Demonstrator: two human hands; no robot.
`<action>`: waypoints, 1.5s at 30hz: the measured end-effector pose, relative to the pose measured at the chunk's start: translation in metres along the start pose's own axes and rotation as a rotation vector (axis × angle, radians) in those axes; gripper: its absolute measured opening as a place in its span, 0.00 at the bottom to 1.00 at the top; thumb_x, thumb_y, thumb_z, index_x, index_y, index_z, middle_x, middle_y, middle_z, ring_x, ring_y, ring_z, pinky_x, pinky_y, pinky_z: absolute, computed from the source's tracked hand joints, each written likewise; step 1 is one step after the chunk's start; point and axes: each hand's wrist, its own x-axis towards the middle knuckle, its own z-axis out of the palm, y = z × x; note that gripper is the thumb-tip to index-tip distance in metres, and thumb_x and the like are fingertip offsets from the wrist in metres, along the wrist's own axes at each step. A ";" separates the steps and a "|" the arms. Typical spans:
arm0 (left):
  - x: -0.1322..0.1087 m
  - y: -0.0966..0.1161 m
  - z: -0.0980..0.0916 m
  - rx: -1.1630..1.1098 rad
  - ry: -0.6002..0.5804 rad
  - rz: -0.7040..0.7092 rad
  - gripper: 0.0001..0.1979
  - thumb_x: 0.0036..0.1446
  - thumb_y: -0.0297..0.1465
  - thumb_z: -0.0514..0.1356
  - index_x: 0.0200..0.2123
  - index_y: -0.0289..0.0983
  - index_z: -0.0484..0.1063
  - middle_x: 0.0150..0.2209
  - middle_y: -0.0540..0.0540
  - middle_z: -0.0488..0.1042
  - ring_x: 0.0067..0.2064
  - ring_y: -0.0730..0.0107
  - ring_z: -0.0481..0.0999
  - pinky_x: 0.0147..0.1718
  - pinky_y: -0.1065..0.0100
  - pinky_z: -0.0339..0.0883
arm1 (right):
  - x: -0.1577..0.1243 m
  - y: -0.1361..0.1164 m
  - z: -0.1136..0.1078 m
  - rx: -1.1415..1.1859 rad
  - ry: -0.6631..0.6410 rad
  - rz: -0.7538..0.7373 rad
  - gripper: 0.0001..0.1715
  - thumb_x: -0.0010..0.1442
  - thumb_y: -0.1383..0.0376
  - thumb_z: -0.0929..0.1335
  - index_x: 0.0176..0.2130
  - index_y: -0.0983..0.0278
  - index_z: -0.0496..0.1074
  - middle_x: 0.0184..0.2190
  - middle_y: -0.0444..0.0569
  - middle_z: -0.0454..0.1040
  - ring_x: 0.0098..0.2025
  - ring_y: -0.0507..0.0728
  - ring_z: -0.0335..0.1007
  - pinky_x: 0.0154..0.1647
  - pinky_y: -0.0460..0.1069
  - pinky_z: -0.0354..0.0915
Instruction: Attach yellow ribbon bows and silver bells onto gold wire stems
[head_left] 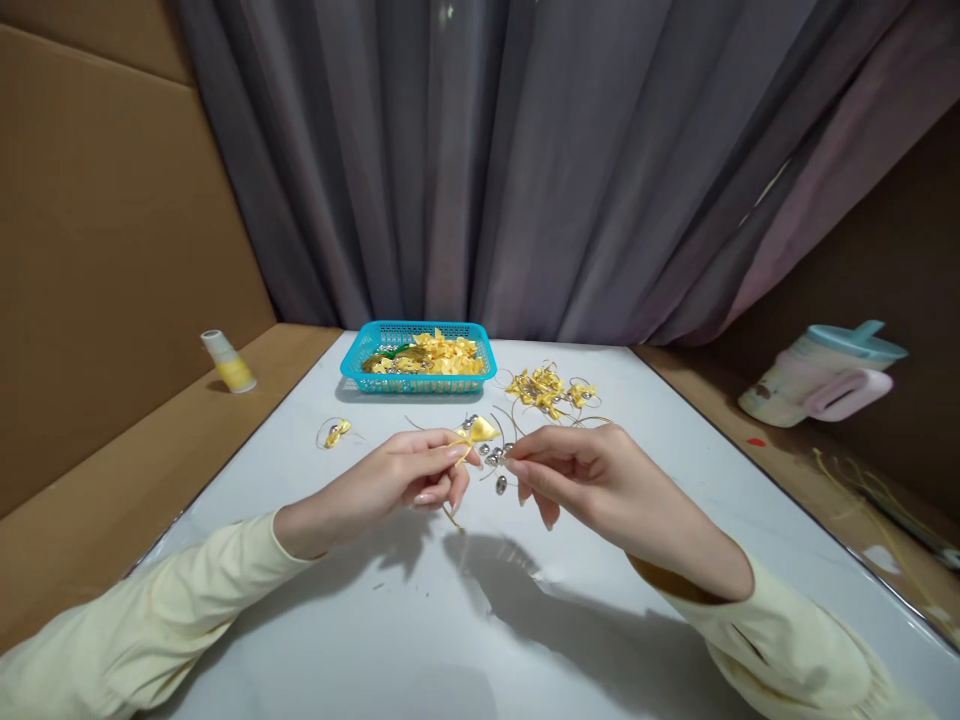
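Above the white table (pixel 480 620), my left hand (pixel 405 478) is closed, pinching a yellow ribbon bow (pixel 480 430) with a thin gold cord. My right hand (pixel 585 470) is closed in a pinch on the cord right beside it, where several small silver bells (pixel 495 458) hang. Both hands meet at the table's middle, fingertips almost touching.
A blue basket (pixel 352 365) of yellow bows stands at the back. A pile of finished bows with cord loops (pixel 547 388) lies right of it, and a single bow (pixel 336 432) lies to the left. A yellow thread spool (pixel 229 362) and a pastel jug (pixel 825 375) sit on side ledges.
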 end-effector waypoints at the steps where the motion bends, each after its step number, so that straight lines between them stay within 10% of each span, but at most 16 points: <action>1: 0.000 -0.001 0.000 0.009 -0.002 0.006 0.11 0.61 0.34 0.50 0.29 0.34 0.63 0.22 0.52 0.65 0.21 0.79 0.50 0.22 0.72 0.45 | 0.000 -0.001 0.001 -0.006 0.004 0.002 0.09 0.58 0.64 0.65 0.30 0.64 0.73 0.18 0.42 0.70 0.18 0.47 0.65 0.19 0.42 0.59; 13: 0.001 -0.010 0.000 0.235 0.206 0.245 0.11 0.63 0.37 0.48 0.37 0.35 0.62 0.29 0.50 0.67 0.24 0.78 0.56 0.24 0.71 0.52 | -0.004 -0.019 0.017 0.338 -0.119 0.129 0.11 0.59 0.61 0.65 0.34 0.67 0.73 0.24 0.46 0.74 0.22 0.47 0.69 0.28 0.43 0.66; 26: 0.000 -0.007 0.000 -0.157 -0.031 0.034 0.09 0.61 0.30 0.51 0.30 0.32 0.65 0.17 0.55 0.60 0.17 0.82 0.48 0.20 0.75 0.49 | -0.001 -0.011 0.010 0.156 0.017 0.114 0.08 0.56 0.68 0.65 0.28 0.67 0.74 0.21 0.45 0.75 0.24 0.49 0.73 0.28 0.41 0.67; 45: 0.000 -0.009 0.000 -0.151 -0.017 0.028 0.10 0.61 0.32 0.52 0.31 0.32 0.68 0.16 0.55 0.61 0.16 0.83 0.49 0.18 0.77 0.53 | 0.002 -0.010 0.009 0.153 0.034 0.112 0.09 0.54 0.72 0.65 0.27 0.67 0.74 0.19 0.44 0.74 0.23 0.48 0.72 0.26 0.40 0.66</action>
